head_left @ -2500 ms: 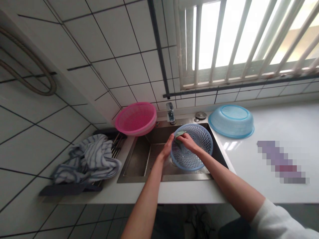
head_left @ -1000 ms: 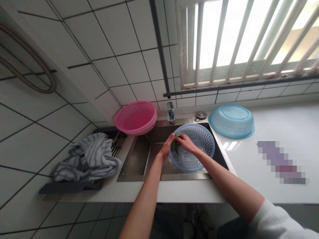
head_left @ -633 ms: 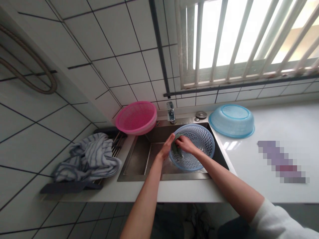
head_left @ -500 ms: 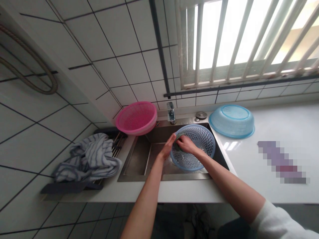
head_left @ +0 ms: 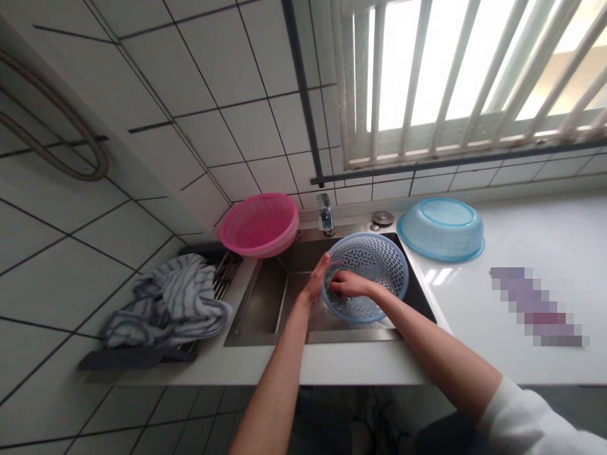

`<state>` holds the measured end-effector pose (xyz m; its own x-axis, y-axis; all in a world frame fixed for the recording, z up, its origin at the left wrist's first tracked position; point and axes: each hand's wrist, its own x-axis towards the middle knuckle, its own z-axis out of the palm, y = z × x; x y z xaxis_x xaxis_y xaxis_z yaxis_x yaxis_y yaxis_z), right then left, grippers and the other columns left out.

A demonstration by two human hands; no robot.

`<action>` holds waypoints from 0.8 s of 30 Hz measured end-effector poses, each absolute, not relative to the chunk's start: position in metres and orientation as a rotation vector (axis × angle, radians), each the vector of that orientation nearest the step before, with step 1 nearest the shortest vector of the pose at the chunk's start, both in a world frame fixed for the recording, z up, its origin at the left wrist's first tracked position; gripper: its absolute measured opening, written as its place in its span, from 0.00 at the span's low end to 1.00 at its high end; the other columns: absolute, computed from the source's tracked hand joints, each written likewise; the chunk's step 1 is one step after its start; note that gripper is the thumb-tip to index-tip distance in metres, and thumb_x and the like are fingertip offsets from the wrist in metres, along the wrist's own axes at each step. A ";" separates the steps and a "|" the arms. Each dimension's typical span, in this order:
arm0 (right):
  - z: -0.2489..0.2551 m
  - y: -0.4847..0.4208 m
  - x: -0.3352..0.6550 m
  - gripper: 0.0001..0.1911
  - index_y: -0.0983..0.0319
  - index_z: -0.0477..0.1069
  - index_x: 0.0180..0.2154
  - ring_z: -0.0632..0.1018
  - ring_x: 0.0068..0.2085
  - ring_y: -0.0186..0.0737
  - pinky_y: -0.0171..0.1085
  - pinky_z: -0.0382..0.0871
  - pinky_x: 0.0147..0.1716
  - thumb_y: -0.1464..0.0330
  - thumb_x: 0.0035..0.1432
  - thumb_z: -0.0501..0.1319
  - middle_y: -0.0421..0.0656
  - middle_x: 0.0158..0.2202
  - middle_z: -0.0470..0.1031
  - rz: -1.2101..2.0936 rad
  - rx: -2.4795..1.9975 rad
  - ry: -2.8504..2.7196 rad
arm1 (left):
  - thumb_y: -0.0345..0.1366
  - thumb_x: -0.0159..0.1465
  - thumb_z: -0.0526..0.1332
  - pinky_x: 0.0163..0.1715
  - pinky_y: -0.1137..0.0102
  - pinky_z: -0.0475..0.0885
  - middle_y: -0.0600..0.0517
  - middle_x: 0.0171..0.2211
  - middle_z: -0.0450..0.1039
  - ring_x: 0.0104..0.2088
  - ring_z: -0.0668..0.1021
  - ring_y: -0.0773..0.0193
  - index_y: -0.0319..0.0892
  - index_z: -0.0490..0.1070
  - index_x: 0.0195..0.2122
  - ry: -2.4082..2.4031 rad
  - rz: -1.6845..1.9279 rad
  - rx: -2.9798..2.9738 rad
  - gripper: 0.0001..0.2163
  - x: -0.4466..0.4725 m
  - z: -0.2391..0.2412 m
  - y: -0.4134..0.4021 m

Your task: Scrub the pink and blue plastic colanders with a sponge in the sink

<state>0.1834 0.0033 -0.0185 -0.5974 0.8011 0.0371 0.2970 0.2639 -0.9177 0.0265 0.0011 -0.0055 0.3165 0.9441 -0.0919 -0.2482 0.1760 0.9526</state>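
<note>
A blue perforated plastic colander is tilted over the steel sink. My left hand grips its left rim from outside. My right hand is inside the bowl, closed on a greenish scrubbing cloth pressed against the inner wall near the left rim. The cloth is mostly hidden under my fingers.
A pink colander sits at the sink's back left corner. A pale blue basin lies upside down on the white counter to the right. A striped towel lies on a dark rack at left. The faucet stands behind the sink.
My right hand with the cloth has slid lower along the colander's inner left wall. The colander has shifted slightly in my left hand.
</note>
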 end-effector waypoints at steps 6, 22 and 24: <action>-0.011 0.007 0.185 0.11 0.64 0.77 0.35 0.76 0.38 0.42 0.36 0.66 0.39 0.70 0.63 0.57 0.49 0.39 0.81 0.866 -1.136 -1.786 | 0.60 0.60 0.69 0.72 0.54 0.53 0.45 0.62 0.75 0.71 0.65 0.44 0.44 0.76 0.60 0.852 1.040 1.064 0.33 0.029 -0.004 0.001; -0.010 0.005 0.184 0.12 0.64 0.73 0.28 0.69 0.29 0.35 0.34 0.64 0.32 0.63 0.59 0.60 0.40 0.28 0.74 1.218 -0.879 -1.816 | 0.67 0.61 0.62 0.63 0.55 0.66 0.43 0.50 0.83 0.59 0.77 0.44 0.40 0.80 0.54 0.889 0.954 0.982 0.35 0.026 -0.008 0.002; -0.014 0.000 0.181 0.11 0.63 0.71 0.26 0.67 0.27 0.33 0.33 0.61 0.29 0.64 0.57 0.62 0.38 0.25 0.71 1.317 -0.825 -1.939 | 0.65 0.62 0.63 0.63 0.56 0.67 0.43 0.49 0.83 0.59 0.78 0.44 0.40 0.80 0.55 0.911 0.986 0.994 0.34 0.023 -0.007 0.003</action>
